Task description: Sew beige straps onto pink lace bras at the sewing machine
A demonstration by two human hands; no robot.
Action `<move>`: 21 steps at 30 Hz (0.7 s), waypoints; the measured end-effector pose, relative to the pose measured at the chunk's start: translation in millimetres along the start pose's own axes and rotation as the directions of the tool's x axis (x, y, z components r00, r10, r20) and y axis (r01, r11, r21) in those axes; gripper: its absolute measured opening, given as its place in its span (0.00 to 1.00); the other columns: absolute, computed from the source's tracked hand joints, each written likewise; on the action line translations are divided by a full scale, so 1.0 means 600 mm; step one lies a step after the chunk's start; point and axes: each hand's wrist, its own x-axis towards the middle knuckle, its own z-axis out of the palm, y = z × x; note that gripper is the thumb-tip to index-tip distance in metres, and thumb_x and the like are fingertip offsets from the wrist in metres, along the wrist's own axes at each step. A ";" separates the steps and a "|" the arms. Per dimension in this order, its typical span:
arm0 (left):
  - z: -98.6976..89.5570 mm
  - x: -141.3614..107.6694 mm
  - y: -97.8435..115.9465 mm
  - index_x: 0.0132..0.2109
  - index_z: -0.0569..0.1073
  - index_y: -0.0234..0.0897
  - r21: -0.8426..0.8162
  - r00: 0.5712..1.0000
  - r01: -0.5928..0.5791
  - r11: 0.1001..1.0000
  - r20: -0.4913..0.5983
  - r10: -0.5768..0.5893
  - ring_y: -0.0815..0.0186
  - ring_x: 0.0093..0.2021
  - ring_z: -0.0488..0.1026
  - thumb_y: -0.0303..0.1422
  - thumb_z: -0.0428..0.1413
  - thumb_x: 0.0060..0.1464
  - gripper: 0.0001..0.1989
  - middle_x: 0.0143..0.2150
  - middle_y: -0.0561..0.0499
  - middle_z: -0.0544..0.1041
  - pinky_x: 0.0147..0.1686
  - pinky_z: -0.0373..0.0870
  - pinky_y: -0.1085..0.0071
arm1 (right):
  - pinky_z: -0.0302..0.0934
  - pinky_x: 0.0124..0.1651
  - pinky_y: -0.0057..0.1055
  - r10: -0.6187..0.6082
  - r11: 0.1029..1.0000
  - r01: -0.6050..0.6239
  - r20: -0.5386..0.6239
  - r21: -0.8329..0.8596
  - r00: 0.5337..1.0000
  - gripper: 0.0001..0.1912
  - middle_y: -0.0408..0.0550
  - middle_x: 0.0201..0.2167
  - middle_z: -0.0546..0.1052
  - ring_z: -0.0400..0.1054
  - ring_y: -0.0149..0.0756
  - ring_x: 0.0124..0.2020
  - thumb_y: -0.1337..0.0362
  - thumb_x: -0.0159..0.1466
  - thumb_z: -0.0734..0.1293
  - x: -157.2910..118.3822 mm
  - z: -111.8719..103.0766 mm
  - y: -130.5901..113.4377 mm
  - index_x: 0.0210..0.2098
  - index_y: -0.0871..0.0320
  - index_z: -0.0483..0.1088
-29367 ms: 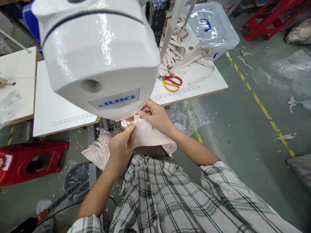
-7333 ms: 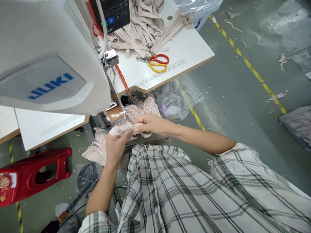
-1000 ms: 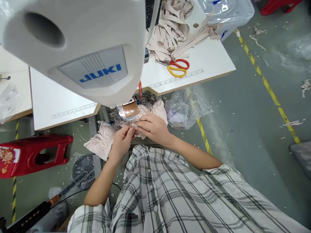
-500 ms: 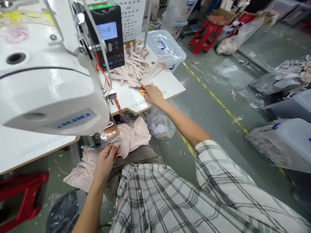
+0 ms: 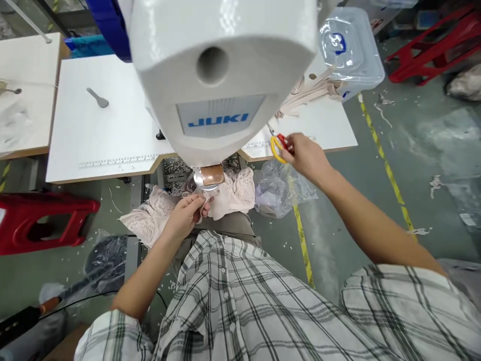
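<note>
My left hand (image 5: 189, 214) is closed on the edge of a pale pink lace bra (image 5: 236, 193), just below the metal end of the sewing machine (image 5: 221, 143). The bra's cups spread to both sides over my lap. In my right hand (image 5: 305, 156) is a pair of scissors (image 5: 277, 145) with red and yellow handles, held above the table's front edge with the blades pointing away from me. Pale fabric straps (image 5: 304, 100) lie on the table beyond the scissors, partly hidden by the machine head.
A white worktable (image 5: 108, 130) extends left, with a grey spoon-shaped tool (image 5: 98, 98) on it. A clear lidded box (image 5: 349, 50) stands at the back right. Red stools (image 5: 45, 220) are on the floor, and a clear plastic bag (image 5: 278, 190) hangs below the table edge.
My view has swung left, centring the machine head. My right hand has lifted the scissors off the table and drawn them nearer. My left hand still pinches the bra.
</note>
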 end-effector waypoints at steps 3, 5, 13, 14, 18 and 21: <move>0.000 0.004 0.001 0.32 0.74 0.34 -0.028 1.000 0.012 1.000 0.010 -0.012 0.73 0.27 0.66 0.42 0.65 0.51 0.15 0.29 0.52 0.73 0.26 0.62 0.77 | 0.60 0.27 0.31 0.034 0.953 -0.075 0.143 0.293 0.989 0.16 0.50 0.33 0.76 0.68 0.36 0.26 0.60 0.65 0.64 -0.125 -0.010 -0.051 0.51 0.57 0.65; 0.003 0.008 0.001 0.33 0.73 0.34 -0.042 1.000 0.024 0.999 0.010 -0.023 0.73 0.27 0.66 0.42 0.65 0.52 0.15 0.29 0.52 0.73 0.26 0.63 0.77 | 0.63 0.27 0.32 -0.076 0.917 -0.026 0.237 0.398 0.969 0.17 0.48 0.33 0.76 0.70 0.38 0.27 0.59 0.63 0.65 -0.196 -0.013 -0.092 0.52 0.54 0.66; 0.022 0.008 0.006 0.31 0.71 0.36 0.084 0.999 0.009 0.996 -0.037 -0.006 0.72 0.26 0.64 0.44 0.64 0.52 0.16 0.29 0.53 0.72 0.23 0.56 0.76 | 0.70 0.42 0.43 -0.358 0.887 0.258 0.220 0.382 0.907 0.24 0.53 0.52 0.76 0.75 0.46 0.43 0.58 0.61 0.70 -0.249 -0.006 -0.184 0.56 0.51 0.67; 0.023 0.006 0.007 0.31 0.71 0.36 0.096 0.999 0.001 0.995 -0.046 0.003 0.72 0.26 0.64 0.45 0.64 0.52 0.17 0.29 0.53 0.72 0.23 0.55 0.76 | 0.70 0.42 0.42 -0.353 0.892 0.257 0.216 0.373 0.910 0.24 0.53 0.52 0.76 0.75 0.46 0.42 0.58 0.61 0.70 -0.245 -0.005 -0.185 0.56 0.52 0.67; 0.028 0.001 0.006 0.31 0.72 0.36 0.180 0.998 -0.025 0.983 -0.047 0.034 0.72 0.27 0.64 0.45 0.62 0.55 0.16 0.29 0.52 0.72 0.24 0.56 0.74 | 0.69 0.39 0.40 -0.364 0.893 0.273 0.219 0.357 0.905 0.23 0.53 0.50 0.77 0.75 0.45 0.41 0.57 0.63 0.69 -0.233 0.001 -0.189 0.56 0.54 0.67; 0.032 -0.002 0.006 0.32 0.74 0.36 0.278 0.995 -0.070 0.958 -0.048 0.086 0.70 0.28 0.65 0.43 0.59 0.58 0.14 0.31 0.51 0.74 0.27 0.59 0.73 | 0.69 0.40 0.39 -0.388 0.884 0.286 0.240 0.369 0.890 0.21 0.53 0.51 0.77 0.74 0.43 0.41 0.55 0.68 0.66 -0.225 0.006 -0.190 0.57 0.54 0.67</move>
